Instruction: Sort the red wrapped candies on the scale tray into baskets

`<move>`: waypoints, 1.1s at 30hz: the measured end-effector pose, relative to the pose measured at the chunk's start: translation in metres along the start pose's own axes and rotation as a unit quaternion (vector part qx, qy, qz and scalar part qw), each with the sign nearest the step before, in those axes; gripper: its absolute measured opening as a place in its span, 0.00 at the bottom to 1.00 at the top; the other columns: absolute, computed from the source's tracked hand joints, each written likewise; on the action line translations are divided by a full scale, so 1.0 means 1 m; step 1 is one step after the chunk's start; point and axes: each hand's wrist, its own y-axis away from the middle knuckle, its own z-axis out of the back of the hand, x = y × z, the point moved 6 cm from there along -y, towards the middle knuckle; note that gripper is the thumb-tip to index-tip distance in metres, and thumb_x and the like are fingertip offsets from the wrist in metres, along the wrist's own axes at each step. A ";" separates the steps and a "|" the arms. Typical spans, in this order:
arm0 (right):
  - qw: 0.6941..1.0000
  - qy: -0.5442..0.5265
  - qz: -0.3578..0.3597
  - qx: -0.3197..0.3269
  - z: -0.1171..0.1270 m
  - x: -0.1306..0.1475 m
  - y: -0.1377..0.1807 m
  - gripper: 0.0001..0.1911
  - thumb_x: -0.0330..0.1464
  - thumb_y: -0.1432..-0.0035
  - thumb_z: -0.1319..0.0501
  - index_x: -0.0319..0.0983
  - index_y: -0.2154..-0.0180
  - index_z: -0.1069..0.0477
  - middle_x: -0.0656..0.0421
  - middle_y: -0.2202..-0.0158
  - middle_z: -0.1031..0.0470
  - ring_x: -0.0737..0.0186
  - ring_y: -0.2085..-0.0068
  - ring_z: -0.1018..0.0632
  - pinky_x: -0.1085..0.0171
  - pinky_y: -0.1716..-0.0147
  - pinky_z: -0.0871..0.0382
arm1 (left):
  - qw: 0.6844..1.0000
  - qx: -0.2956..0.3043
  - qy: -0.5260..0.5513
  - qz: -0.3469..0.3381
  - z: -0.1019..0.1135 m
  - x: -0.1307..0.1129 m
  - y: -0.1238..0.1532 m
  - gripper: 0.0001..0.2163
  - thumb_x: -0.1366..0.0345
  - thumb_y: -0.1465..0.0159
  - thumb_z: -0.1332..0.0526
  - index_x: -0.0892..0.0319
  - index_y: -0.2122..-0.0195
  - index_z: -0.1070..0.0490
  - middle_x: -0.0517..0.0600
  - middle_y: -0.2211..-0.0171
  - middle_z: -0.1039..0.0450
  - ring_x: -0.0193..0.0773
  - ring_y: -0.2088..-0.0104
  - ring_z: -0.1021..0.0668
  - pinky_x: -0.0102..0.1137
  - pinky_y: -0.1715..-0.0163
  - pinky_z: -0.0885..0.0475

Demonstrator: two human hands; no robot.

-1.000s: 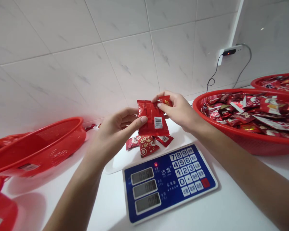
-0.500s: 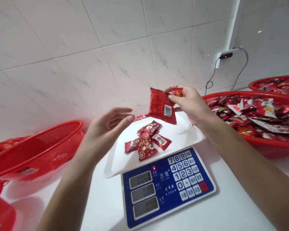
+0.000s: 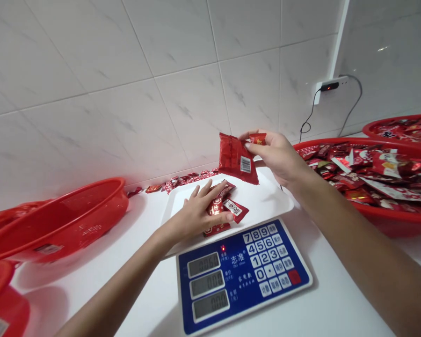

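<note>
My left hand (image 3: 196, 213) reaches over the white scale pan (image 3: 266, 199), fingers spread above several small red snack packets (image 3: 235, 210) and partly hiding them. I cannot tell whether it touches them. My right hand (image 3: 272, 152) pinches a larger red snack packet (image 3: 236, 159) with a barcode, held up over the pan's back edge. A small red and gold packet (image 3: 257, 139) also sits in its fingers. In front of the pan, the blue face of the digital scale (image 3: 243, 276) shows three displays and a keypad.
On the right stand red plastic baskets heaped with wrapped snacks (image 3: 368, 173). A red basket (image 3: 91, 201) and others are at left. More packets (image 3: 185, 179) lie along the tiled wall behind the pan. A power strip with a cable (image 3: 330, 87) hangs on the wall.
My left hand has moved right and down, from beside the pan to over the packets on it, with its fingers spreading. My right hand keeps its packets in nearly the same place.
</note>
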 end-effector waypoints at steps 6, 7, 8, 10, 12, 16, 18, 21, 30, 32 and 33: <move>1.000 0.022 0.000 0.001 0.001 0.001 0.000 0.10 0.18 0.39 0.44 0.36 0.64 0.28 0.61 0.71 0.24 0.69 0.73 0.25 0.69 0.74 0.29 | 0.999 -0.024 0.006 -0.037 0.001 -0.010 0.007 0.22 0.47 0.36 0.39 0.42 0.41 0.31 0.51 0.38 0.36 0.53 0.39 0.32 0.50 0.38 0.38; 1.000 0.025 -0.001 0.002 0.000 0.001 0.000 0.10 0.18 0.39 0.44 0.36 0.64 0.28 0.61 0.71 0.24 0.69 0.72 0.25 0.68 0.73 0.29 | 0.999 -0.033 0.010 -0.039 0.002 -0.011 0.008 0.20 0.49 0.36 0.38 0.43 0.43 0.29 0.52 0.40 0.34 0.52 0.41 0.30 0.49 0.40 0.36; 1.000 0.028 -0.003 0.002 0.000 0.001 0.000 0.10 0.18 0.39 0.44 0.36 0.64 0.28 0.60 0.70 0.23 0.69 0.72 0.24 0.68 0.73 0.29 | 0.998 -0.041 0.011 -0.040 0.003 -0.013 0.009 0.19 0.51 0.37 0.37 0.45 0.45 0.28 0.52 0.42 0.34 0.51 0.43 0.29 0.49 0.41 0.35; 1.000 0.030 -0.003 0.004 -0.001 0.000 0.001 0.10 0.18 0.39 0.44 0.36 0.64 0.28 0.60 0.70 0.23 0.69 0.72 0.24 0.68 0.73 0.29 | 0.998 -0.055 0.012 -0.034 0.004 -0.014 0.009 0.16 0.55 0.38 0.36 0.48 0.49 0.27 0.52 0.46 0.33 0.50 0.46 0.29 0.47 0.43 0.34; 0.999 0.034 -0.003 0.004 -0.001 -0.002 0.000 0.10 0.18 0.40 0.43 0.36 0.64 0.27 0.61 0.71 0.24 0.69 0.73 0.24 0.68 0.73 0.29 | 0.997 -0.064 0.018 -0.028 0.005 -0.014 0.010 0.15 0.59 0.39 0.35 0.51 0.51 0.27 0.52 0.48 0.32 0.49 0.48 0.28 0.46 0.45 0.32; 0.999 0.050 -0.002 -0.003 0.001 -0.004 0.000 0.10 0.18 0.41 0.43 0.36 0.64 0.27 0.61 0.72 0.24 0.68 0.73 0.25 0.67 0.73 0.29 | 0.995 -0.088 0.036 -0.024 0.012 -0.011 0.014 0.08 0.66 0.39 0.36 0.54 0.59 0.25 0.52 0.53 0.30 0.46 0.52 0.26 0.45 0.47 0.30; 0.999 0.054 0.003 -0.003 0.002 -0.004 0.000 0.10 0.19 0.41 0.43 0.36 0.64 0.27 0.61 0.72 0.24 0.68 0.72 0.24 0.66 0.72 0.28 | 0.995 -0.083 0.044 -0.022 0.014 -0.007 0.018 0.08 0.63 0.38 0.37 0.52 0.57 0.25 0.52 0.52 0.30 0.46 0.51 0.25 0.46 0.46 0.30; 0.999 0.054 0.007 0.001 0.003 -0.005 -0.001 0.10 0.19 0.42 0.43 0.36 0.64 0.27 0.60 0.70 0.23 0.67 0.71 0.23 0.64 0.70 0.26 | 0.997 -0.059 0.047 -0.018 0.015 -0.002 0.027 0.21 0.51 0.37 0.37 0.44 0.43 0.31 0.53 0.42 0.32 0.51 0.43 0.28 0.49 0.44 0.31; 0.999 0.038 0.001 0.000 0.002 -0.004 -0.002 0.10 0.18 0.40 0.43 0.36 0.65 0.27 0.60 0.71 0.23 0.69 0.73 0.24 0.69 0.74 0.28 | 0.996 -0.077 -0.042 0.030 -0.004 -0.009 0.015 0.42 0.37 0.46 0.35 0.39 0.32 0.45 0.55 0.29 0.49 0.74 0.30 0.55 0.72 0.42 0.47; 1.000 0.031 -0.002 0.000 0.002 -0.003 -0.001 0.11 0.17 0.40 0.44 0.36 0.65 0.27 0.61 0.71 0.23 0.69 0.73 0.24 0.69 0.74 0.28 | 0.995 -0.088 -0.049 -0.002 -0.005 -0.017 0.008 0.39 0.37 0.45 0.35 0.39 0.34 0.41 0.55 0.30 0.46 0.73 0.31 0.51 0.70 0.43 0.44; 1.000 0.026 -0.004 0.001 0.002 -0.002 -0.002 0.11 0.17 0.39 0.44 0.36 0.65 0.28 0.61 0.72 0.23 0.69 0.73 0.24 0.69 0.75 0.28 | 0.995 -0.085 -0.052 -0.020 -0.006 -0.021 0.005 0.36 0.38 0.44 0.36 0.39 0.35 0.38 0.54 0.32 0.42 0.71 0.32 0.48 0.69 0.42 0.43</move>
